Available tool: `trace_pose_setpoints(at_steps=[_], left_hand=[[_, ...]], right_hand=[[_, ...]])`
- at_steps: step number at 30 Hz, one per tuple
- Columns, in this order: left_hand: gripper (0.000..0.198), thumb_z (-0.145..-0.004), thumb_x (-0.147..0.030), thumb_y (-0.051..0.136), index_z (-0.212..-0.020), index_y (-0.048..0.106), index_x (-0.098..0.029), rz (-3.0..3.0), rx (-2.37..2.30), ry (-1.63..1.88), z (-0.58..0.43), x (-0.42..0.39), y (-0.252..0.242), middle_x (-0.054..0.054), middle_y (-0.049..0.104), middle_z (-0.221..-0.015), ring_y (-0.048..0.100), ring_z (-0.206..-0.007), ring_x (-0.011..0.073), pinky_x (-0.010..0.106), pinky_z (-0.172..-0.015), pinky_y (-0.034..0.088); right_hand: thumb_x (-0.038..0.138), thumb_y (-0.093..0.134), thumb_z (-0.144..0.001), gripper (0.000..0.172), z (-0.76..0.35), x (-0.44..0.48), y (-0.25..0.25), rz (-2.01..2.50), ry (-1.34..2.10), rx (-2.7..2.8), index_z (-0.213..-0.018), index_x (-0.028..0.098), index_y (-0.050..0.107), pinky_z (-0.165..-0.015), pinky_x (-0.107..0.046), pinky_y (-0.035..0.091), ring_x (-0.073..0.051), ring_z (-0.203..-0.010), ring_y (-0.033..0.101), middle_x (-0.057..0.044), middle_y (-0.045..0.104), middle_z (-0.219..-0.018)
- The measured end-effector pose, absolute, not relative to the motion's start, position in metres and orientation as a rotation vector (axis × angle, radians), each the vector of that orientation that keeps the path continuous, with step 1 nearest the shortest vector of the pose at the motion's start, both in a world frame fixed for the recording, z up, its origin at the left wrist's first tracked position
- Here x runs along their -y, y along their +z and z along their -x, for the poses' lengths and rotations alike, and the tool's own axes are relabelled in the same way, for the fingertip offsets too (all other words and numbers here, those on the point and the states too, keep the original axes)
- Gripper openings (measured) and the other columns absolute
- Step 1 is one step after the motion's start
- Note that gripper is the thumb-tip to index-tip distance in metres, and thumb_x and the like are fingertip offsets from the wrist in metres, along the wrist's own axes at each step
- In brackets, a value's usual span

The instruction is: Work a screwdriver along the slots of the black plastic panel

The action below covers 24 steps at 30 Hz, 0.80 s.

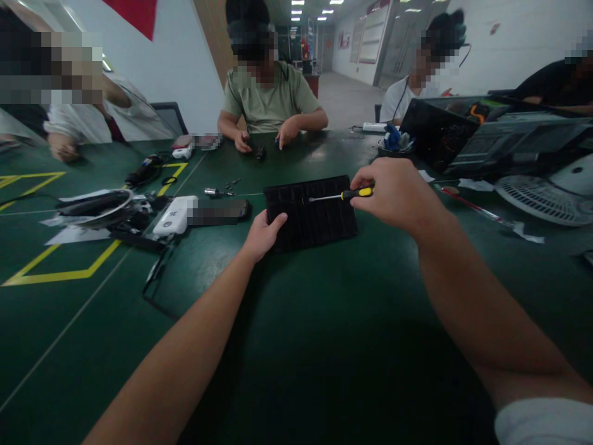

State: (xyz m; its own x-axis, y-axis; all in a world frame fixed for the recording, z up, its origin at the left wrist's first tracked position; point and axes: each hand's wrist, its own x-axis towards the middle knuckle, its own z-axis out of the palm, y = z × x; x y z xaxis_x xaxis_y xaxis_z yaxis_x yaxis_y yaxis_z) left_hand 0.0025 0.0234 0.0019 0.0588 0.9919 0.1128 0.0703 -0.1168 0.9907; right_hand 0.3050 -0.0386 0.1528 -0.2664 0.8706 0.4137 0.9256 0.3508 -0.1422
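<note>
A flat black rectangular case with ribbed sections point(319, 225) is held on or just above the dark green table point(324, 309), near the centre; whether its lower edge is touching the surface cannot be told. Its left edge is pinched by the left hand point(267, 233): grip closed on the case, thumb laid on the upper face, fingers hidden underneath. A small screwdriver with a yellow-and-black handle and thin metal shaft point(328, 198) is held by the right hand point(391, 191), grip narrow, handle taken between thumb and fingers. The shaft is pointed leftward across the case, tip over its face; contact between the 2 cannot be made out.

To the left, a dark flat phone-like slab point(234, 212) is placed beside a white rounded plastic box point(175, 216), the slab nearer the left hand. Just beyond, a short shiny metal cylinder point(212, 193) and some small metal pieces point(233, 183) are seen. Yellow tape outlines point(46, 278) are marked at far left. On the right, a white round fan grille point(537, 198) and a thin red-and-clear rod point(477, 207) are placed well apart from the case. At the far side, 1 co-worker in a light green T-shirt point(269, 93) is seated, a small black part point(260, 152) between 2 hands.
</note>
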Motion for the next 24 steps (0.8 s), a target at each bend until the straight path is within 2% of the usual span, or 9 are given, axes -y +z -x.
trace_pose_setpoints(at_steps=[10,17,24], left_hand=[[0.054,-0.081,-0.061,0.090,-0.113,0.075,-0.019,-1.385,-1.166,1.214,-0.0022,-0.0240,0.0011,0.011,0.084,-0.115,0.078,-0.116,0.0362,0.059,-0.110,0.062],[0.049,-0.083,-0.056,0.089,-0.112,0.075,-0.019,-1.370,-1.152,1.220,-0.0022,-0.0227,0.0020,0.011,0.083,-0.113,0.077,-0.114,0.0346,0.058,-0.111,0.060],[0.049,-0.082,-0.055,0.089,-0.113,0.076,-0.019,-1.356,-1.155,1.211,-0.0025,-0.0215,0.0040,0.010,0.084,-0.114,0.078,-0.116,0.0348,0.057,-0.110,0.062]], right_hand=[[0.042,0.078,-0.093,0.020,-0.3088,0.0375,0.1529,1.573,-0.168,2.209,-0.100,0.027,0.091,-0.084,-0.049,0.055,-0.035,-0.097,0.075,-0.012,0.082,-0.100],[0.042,0.075,-0.095,0.023,-0.3055,0.0412,0.1509,1.610,-0.231,2.170,-0.101,0.026,0.091,-0.083,-0.051,0.055,-0.036,-0.095,0.075,-0.014,0.083,-0.102],[0.040,0.072,-0.100,0.023,-0.3034,0.0436,0.1574,1.608,-0.104,2.178,-0.105,0.027,0.090,-0.081,-0.048,0.055,-0.034,-0.090,0.076,-0.012,0.085,-0.099]])
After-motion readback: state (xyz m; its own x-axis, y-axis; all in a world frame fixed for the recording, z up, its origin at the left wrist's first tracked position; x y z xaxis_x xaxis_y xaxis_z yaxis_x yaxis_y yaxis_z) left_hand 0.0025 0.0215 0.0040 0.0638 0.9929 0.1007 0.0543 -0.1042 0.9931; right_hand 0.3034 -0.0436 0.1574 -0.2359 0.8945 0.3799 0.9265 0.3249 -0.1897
